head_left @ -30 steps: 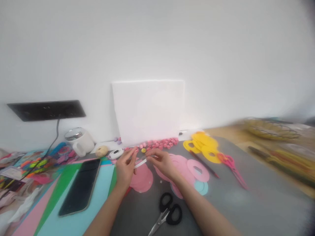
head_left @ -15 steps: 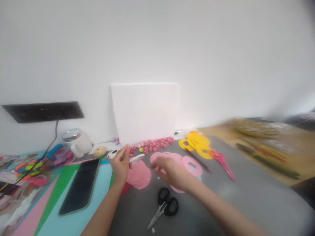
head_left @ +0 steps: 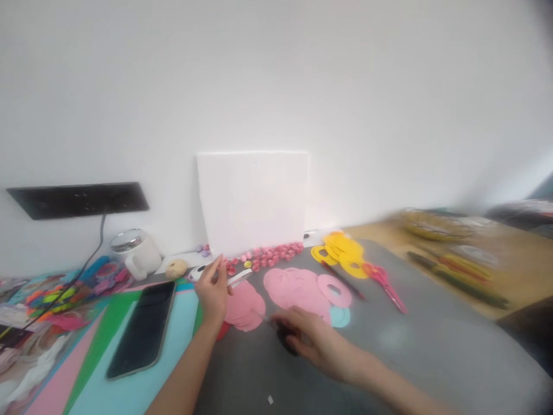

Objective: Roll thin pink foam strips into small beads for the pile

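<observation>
The person's left hand has its grip clamped on a thin white strip, near the pink paper circles, and the right hand has its grip closed around the black-handled scissors, which are over the grey counter with their blurred blades pointing toward these circles.

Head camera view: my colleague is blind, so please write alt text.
A person's right hand holds black-handled metal scissors above a grey tabletop, while the left hand holds a narrow white strip. Round pink paper cutouts lie nearby, yellow paper rings to the right, a black rectangular phone to the left.
</observation>
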Demonstrator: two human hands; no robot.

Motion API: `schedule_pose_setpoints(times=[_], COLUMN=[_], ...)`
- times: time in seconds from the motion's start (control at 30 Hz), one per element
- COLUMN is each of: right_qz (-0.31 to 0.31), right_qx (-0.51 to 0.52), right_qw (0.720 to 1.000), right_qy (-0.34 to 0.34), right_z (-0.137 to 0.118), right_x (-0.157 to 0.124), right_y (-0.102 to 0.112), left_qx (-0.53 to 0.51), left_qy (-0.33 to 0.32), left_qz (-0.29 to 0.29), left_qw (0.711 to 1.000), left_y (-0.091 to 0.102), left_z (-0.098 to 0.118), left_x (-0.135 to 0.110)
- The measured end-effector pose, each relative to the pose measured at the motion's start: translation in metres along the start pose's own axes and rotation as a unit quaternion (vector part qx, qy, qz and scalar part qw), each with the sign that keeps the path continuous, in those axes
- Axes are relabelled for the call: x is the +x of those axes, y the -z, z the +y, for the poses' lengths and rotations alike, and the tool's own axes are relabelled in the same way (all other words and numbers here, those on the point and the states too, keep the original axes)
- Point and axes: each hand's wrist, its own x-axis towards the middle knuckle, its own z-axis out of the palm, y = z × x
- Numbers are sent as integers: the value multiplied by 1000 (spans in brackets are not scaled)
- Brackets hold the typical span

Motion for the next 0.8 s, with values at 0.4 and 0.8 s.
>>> schedule_pose_setpoints(times=[0.4,0.8], right_qz=[237,231], right_qx=[162,124], right_qw=[957,964], right_qy=[-45,-35], right_z=[3,-3], right_x=[57,61], right_y=[-31,-30], left_qx=[-17,-1], left_qy=[10,12], left_qz=[17,12], left_qw=[1000,1000], left_y=[0,1], left_z=[4,5], left_x=[-2,-3])
